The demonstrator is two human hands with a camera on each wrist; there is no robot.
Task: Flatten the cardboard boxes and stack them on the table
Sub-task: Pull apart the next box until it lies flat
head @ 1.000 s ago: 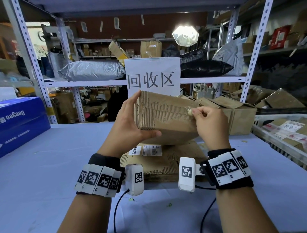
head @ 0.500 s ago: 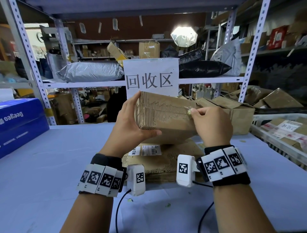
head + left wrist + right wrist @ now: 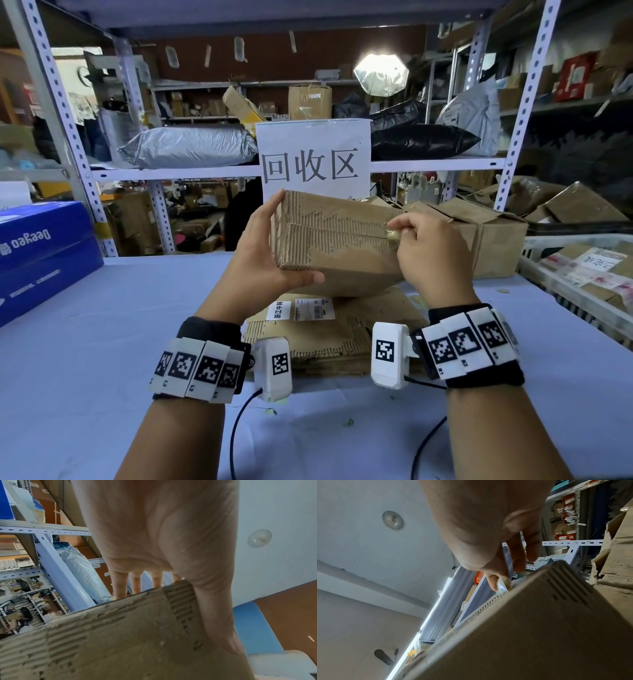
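Observation:
A worn brown cardboard box [image 3: 339, 243] [image 3: 120, 642] [image 3: 530, 635] is held up above the table, its torn corrugated face toward me. My left hand [image 3: 270, 260] [image 3: 171, 547] grips its left end, thumb under the front and fingers behind. At the box's right end my right hand [image 3: 424, 246] [image 3: 488, 534] pinches a scrap of clear tape [image 3: 392, 234] [image 3: 502, 585] at the seam. Beneath the box a stack of flattened cardboard [image 3: 342, 332] with a white label lies on the blue table [image 3: 102, 342].
More cardboard boxes [image 3: 493, 240] stand behind at the right. A white crate [image 3: 582, 274] of parcels is on the right edge, a blue carton [image 3: 41, 253] on the left. A paper sign [image 3: 313, 161] hangs on the metal shelving [image 3: 205, 169] behind.
The box and left hand have held still. My right hand has shifted slightly at the box's right end, still pinching the tape.

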